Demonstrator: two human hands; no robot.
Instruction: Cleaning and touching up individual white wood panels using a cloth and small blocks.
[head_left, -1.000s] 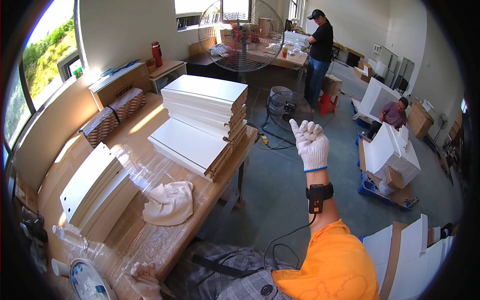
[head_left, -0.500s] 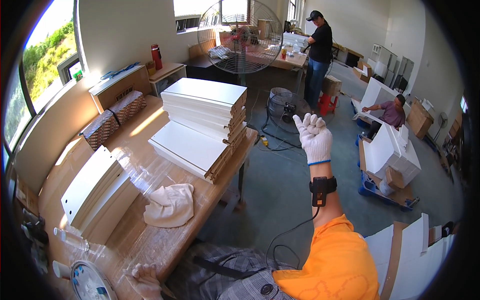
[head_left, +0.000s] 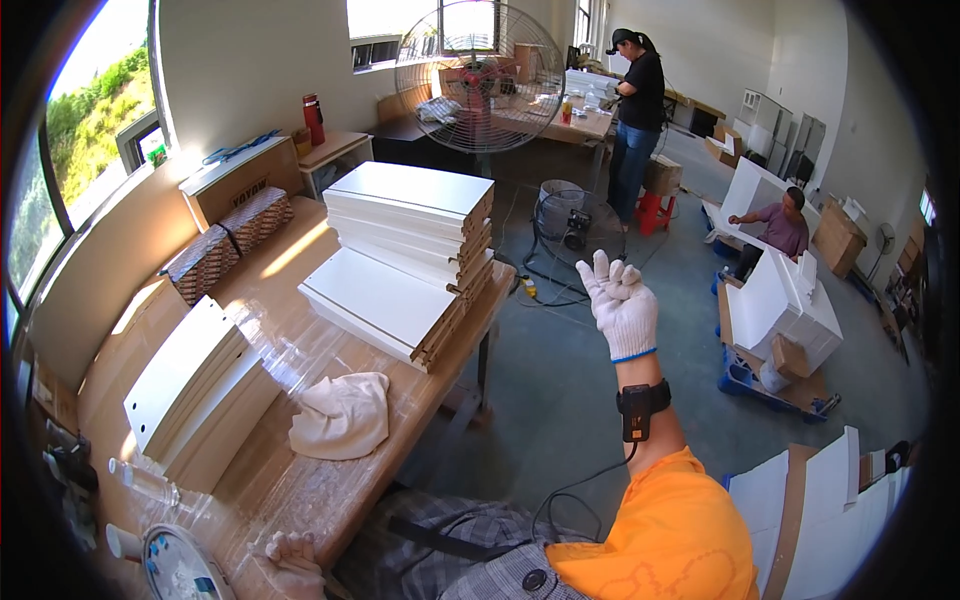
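Observation:
My right hand (head_left: 620, 305), in a white knit glove with a blue cuff, is raised over the floor to the right of the table. It holds nothing; its fingers are loosely bent and apart. At the table's near edge rests my left hand (head_left: 288, 562), gloved too, with slightly bent fingers and nothing visible in them. Nearest to it are a round lid-like dish (head_left: 180, 562) with small blue pieces and a crumpled cream cloth (head_left: 342, 415). Beyond the cloth stands a stack of white panels (head_left: 400, 200). More white panels (head_left: 190, 365) lie at the left.
A wooden table (head_left: 310, 505) carries these things. A large fan (head_left: 480, 80) stands behind it, a smaller fan (head_left: 578, 225) on the floor with cables. One person (head_left: 640, 100) stands at a far table; another (head_left: 785, 230) sits among white cabinets (head_left: 785, 300). White boards (head_left: 820, 510) are at lower right.
My right hand has dropped slightly, shifted a little left, and its fingers have spread somewhat. My left hand stays at the table edge. The standing person has turned toward the far table.

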